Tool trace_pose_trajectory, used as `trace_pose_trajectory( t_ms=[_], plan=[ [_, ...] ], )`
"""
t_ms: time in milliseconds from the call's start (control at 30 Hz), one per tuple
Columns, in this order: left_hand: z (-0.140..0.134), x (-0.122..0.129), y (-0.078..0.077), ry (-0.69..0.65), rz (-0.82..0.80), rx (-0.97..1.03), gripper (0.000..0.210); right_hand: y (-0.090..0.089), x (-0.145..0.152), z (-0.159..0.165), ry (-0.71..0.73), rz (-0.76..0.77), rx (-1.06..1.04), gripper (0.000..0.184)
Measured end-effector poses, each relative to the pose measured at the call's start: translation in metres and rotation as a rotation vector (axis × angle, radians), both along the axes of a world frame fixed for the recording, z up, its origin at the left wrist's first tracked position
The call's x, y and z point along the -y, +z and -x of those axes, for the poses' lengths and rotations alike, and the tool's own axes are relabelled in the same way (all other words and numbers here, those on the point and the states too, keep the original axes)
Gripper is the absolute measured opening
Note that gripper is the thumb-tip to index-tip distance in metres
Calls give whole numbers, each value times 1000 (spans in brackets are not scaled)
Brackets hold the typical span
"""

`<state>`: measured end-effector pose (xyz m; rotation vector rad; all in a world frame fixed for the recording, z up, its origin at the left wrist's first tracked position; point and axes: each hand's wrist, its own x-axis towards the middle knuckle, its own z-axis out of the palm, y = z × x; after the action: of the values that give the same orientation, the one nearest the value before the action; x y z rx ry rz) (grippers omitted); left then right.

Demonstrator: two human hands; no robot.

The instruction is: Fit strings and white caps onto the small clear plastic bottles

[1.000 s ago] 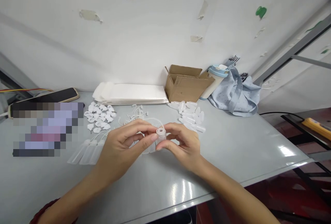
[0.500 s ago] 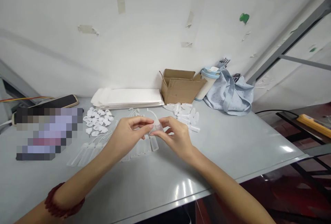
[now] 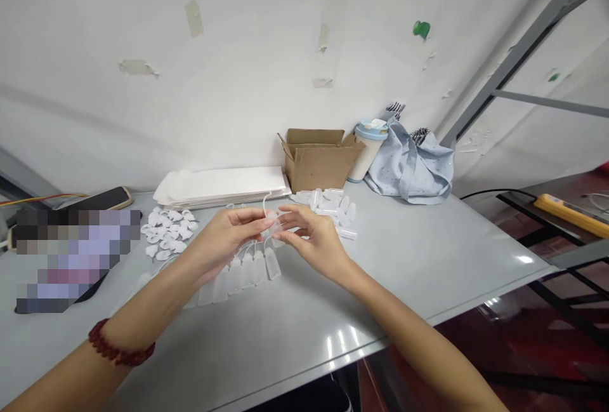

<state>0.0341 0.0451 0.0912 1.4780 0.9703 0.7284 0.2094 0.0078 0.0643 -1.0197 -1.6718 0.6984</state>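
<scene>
A small translucent plastic sleeve [image 3: 276,232] with a thin white strap [image 3: 266,204] hangs between my two hands above the table. My left hand [image 3: 238,237] pinches its top end between thumb and fingertips, the strap curving upward. Thumb and curved fingers of my right hand [image 3: 314,237] close around its lower part from the right; the exact contact is partly hidden. Just below lies a row of similar strapped sleeves [image 3: 247,270], partly covered by my left hand. Loose clear sleeves [image 3: 328,209] are heaped behind my right hand. A pile of white strap pieces [image 3: 167,232] lies to the left.
At the back, by the wall, sit a stack of white flat packages [image 3: 223,185], an open cardboard box [image 3: 321,167], a lidded cup [image 3: 366,152] and a light blue cloth bag [image 3: 413,167]. A phone [image 3: 111,199] and a blurred-out item [image 3: 80,259] lie left. The table's front edge runs beneath my forearms.
The camera view has swung slightly to the right. My right fingers have spread a little around the sleeve, which now hangs more upright. My left hand keeps its pinch.
</scene>
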Motion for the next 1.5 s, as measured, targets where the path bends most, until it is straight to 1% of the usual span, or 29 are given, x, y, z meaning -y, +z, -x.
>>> trace_pose_trajectory(
  t_ms=[100, 167, 233, 267, 333, 367, 400, 467, 533, 633, 733, 900, 1067, 1233, 1333, 1400, 1500],
  plan=[
    [0, -2, 0, -47, -38, -47, 28, 0, -2, -2, 16, 0, 13, 29],
    [-1, 0, 1, -74, -145, -157, 31, -1, -3, -2, 1, 14, 20, 26],
    [-2, 3, 2, -63, -288, -299, 36, -3, -5, -2, -21, 59, 3, 25],
    [-2, 5, 1, -32, -367, -367, 38, -3, -6, -3, -36, 93, -14, 24],
    [-3, 8, -4, 48, -566, -463, 39, -4, -8, -4, -58, 181, -49, 24],
    [-3, 10, -8, 65, -685, -488, 40, -4, -10, -6, -54, 227, -61, 23],
    [-4, 11, -12, 52, -803, -501, 42, -3, -11, -7, -41, 268, -70, 22],
    [-6, 13, -22, -38, -991, -510, 42, -3, -12, -9, 5, 335, -75, 20],
    [-8, 15, -30, -102, -1075, -534, 41, -2, -13, -10, 44, 380, -58, 18],
    [-12, 17, -39, -96, -1095, -580, 36, -4, -14, -11, 55, 421, 28, 15],
    [-14, 20, -44, -117, -1048, -612, 34, -7, -14, -13, 57, 451, 163, 11],
    [-13, 25, -48, -172, -968, -649, 24, -6, -13, -15, 140, 527, 381, 11],
    [-13, 28, -48, -195, -923, -695, 22, -2, -11, -16, 168, 535, 442, 16],
    [-11, 29, -45, -232, -906, -741, 21, -5, -10, -16, 177, 522, 506, 18],
    [-11, 31, -46, -218, -937, -727, 21, -7, -9, -16, 160, 482, 538, 19],
    [-10, 33, -48, -203, -958, -727, 22, -4, -8, -16, 132, 425, 572, 21],
    [-8, 35, -48, -197, -948, -715, 27, 14, 1, -14, 91, 244, 573, 21]
  ],
)
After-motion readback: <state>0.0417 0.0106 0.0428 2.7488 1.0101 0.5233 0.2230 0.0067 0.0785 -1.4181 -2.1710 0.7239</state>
